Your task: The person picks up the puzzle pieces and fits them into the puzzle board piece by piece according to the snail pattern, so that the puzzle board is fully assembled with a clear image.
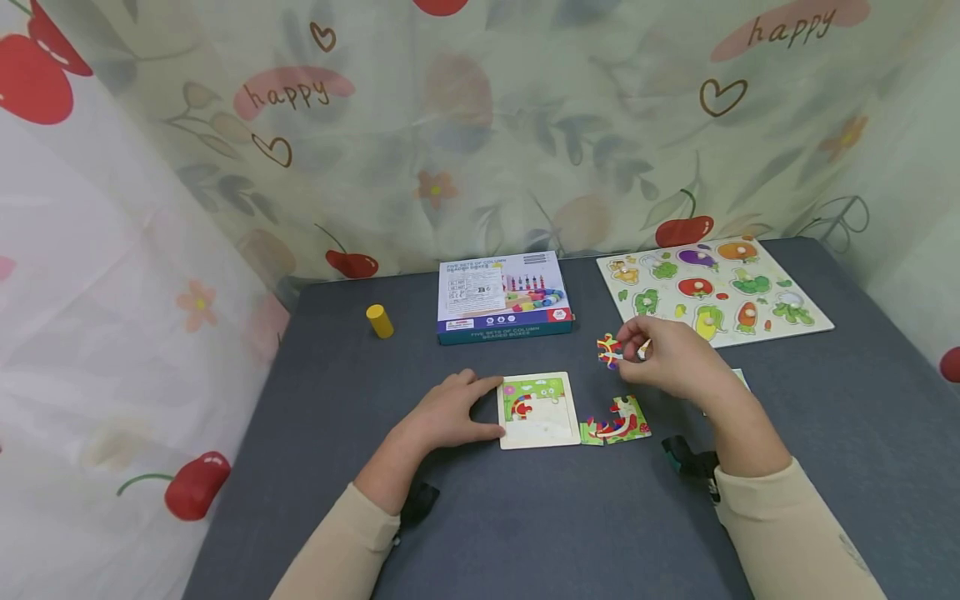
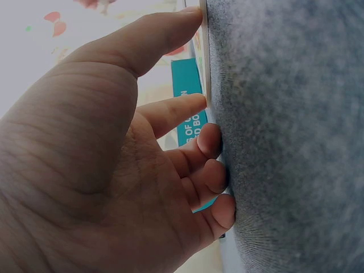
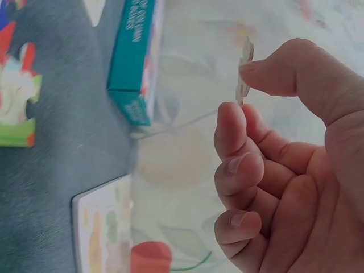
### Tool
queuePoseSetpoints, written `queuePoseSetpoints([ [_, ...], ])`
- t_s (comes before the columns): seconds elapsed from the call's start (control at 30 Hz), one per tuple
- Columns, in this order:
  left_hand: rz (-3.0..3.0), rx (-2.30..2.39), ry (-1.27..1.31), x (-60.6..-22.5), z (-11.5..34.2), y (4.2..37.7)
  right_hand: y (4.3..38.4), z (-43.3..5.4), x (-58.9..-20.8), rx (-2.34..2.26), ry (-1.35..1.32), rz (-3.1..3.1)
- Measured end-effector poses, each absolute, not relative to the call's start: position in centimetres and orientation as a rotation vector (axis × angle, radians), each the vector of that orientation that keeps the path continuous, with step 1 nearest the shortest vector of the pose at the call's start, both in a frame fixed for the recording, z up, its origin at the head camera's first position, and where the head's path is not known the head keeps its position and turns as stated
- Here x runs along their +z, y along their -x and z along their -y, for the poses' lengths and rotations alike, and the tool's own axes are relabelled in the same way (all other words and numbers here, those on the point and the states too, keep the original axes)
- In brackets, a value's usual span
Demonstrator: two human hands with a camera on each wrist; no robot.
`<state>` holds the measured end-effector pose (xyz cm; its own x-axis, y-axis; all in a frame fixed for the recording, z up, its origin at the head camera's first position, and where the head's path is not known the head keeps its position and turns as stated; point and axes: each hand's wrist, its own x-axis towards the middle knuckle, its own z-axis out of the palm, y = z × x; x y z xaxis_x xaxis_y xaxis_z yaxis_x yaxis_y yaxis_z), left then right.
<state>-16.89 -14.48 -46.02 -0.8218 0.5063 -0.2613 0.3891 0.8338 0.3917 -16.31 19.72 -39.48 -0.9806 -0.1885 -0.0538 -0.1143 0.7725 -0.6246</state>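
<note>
In the head view, a small square puzzle tray [image 1: 538, 435] lies on the table, with joined pieces along its top and left inside. My left hand [image 1: 450, 414] rests at its left side. Thumb and index finger, spread apart and fairly straight, touch the tray's edge; the left wrist view shows the other fingertips on the cloth. Above the table, right of the tray, my right hand [image 1: 671, 357] pinches a colourful jigsaw piece [image 1: 609, 351] between thumb and index finger. The right wrist view shows that piece [image 3: 245, 71] edge-on. Loose jigsaw pieces [image 1: 628, 421] lie beside the tray's lower right corner.
Behind the tray lies a teal-sided boxed set [image 1: 504, 298]. A yellow cylinder [image 1: 380, 322] stands to its left. A vegetable peg board [image 1: 720, 287] lies at the back right. Another pale piece [image 1: 740, 377] is partly hidden by the right forearm. Printed curtains border the table.
</note>
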Motion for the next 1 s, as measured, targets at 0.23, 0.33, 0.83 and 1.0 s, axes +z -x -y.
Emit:
queuePoseSetpoints([
  [0.23, -2.655, 0.462, -0.669, -46.0, 14.4, 16.8, 14.9, -18.3, -38.1, -1.080, 0.341, -2.842],
  [0.33, -2.654, 0.459, -0.669, -45.9, 14.4, 16.8, 14.5, -17.5, -37.9, -1.095, 0.396, -2.841],
  [0.83, -2.654, 0.442, -0.658, -45.8, 14.3, 16.8, 13.8, -14.0, -39.2, -1.096, 0.498, -2.812],
  [1.0, -2.652, 0.448, -0.654, -45.7, 14.3, 16.8, 14.1, -13.3, -40.0, -1.063, 0.499, -2.812],
])
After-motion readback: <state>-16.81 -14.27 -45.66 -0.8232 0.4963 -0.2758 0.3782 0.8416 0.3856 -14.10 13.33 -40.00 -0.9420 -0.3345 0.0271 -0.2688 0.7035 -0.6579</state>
